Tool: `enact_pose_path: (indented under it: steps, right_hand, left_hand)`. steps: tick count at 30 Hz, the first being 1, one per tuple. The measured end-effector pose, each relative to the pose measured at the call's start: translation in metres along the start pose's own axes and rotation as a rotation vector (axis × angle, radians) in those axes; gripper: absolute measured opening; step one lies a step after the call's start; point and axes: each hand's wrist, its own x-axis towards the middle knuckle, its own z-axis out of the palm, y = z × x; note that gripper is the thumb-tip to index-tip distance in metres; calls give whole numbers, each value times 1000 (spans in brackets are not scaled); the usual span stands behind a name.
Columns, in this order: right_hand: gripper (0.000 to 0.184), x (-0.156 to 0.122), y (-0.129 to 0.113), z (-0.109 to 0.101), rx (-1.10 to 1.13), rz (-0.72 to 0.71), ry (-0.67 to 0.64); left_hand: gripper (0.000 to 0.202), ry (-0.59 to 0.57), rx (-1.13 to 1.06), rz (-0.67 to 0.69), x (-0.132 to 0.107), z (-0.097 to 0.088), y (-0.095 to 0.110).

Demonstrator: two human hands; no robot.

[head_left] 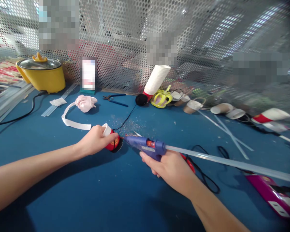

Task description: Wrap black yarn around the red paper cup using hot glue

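Note:
My left hand (98, 140) is closed round a small red and white paper cup (110, 138) lying on its side on the blue table (87, 193), its bottom turned to the right. My right hand (169, 167) grips a blue hot glue gun (147, 146). The gun's nozzle touches, or nearly touches, the bottom of the cup. A long clear glue stick (232, 162) sticks out of the back of the gun to the right. A thin black string (127, 119) runs from the cup up to a black pompom (141, 99).
A yellow electric pot (42, 74) stands far left, with a white ribbon (72, 122) and pink fabric flower (85, 102) nearer. Blue pliers (114, 99), a stack of cups (157, 79), a yellow crown (161, 98), several small cups, glue sticks (229, 135) and a purple box (273, 196) lie around. A perforated metal screen (125, 48) stands behind.

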Motion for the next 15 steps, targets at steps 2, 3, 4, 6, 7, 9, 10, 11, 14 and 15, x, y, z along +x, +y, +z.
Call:
enact_pose_path:
  steps: [2, 3, 4, 6, 7, 9, 10, 11, 14, 15]
  right_hand:
    - [22, 1, 0, 0, 3, 5, 1]
    - [21, 2, 0, 0, 7, 10, -2]
    - [21, 3, -1, 1, 12, 12, -2]
    - [19, 4, -3, 1, 16, 12, -2]
    - [19, 4, -4, 1, 13, 7, -1]
    - [20, 3, -4, 1, -7, -19, 11]
    - [21, 1, -3, 1, -30, -41, 24]
    - [22, -1, -1, 2, -60, -71, 40]
    - [25, -6, 6, 4, -168, -166, 96]
    - [25, -8, 9, 4, -199, -182, 111]
  left_hand:
    - [42, 1, -3, 2, 0, 0, 0]
    - [42, 0, -5, 2, 0, 0, 0]
    - [42, 0, -8, 2, 0, 0, 1]
    - [41, -2, -14, 3, 0, 1, 1]
    - [41, -1, -16, 3, 0, 1, 0]
    - [41, 6, -19, -12, 0, 1, 0]
    - [41, 10, -20, -25, 1, 0, 0]
    - [41, 13, -22, -38, 1, 0, -1]
    - [40, 19, -28, -68, 2, 0, -1]
    - [41, 20, -31, -74, 3, 0, -1]
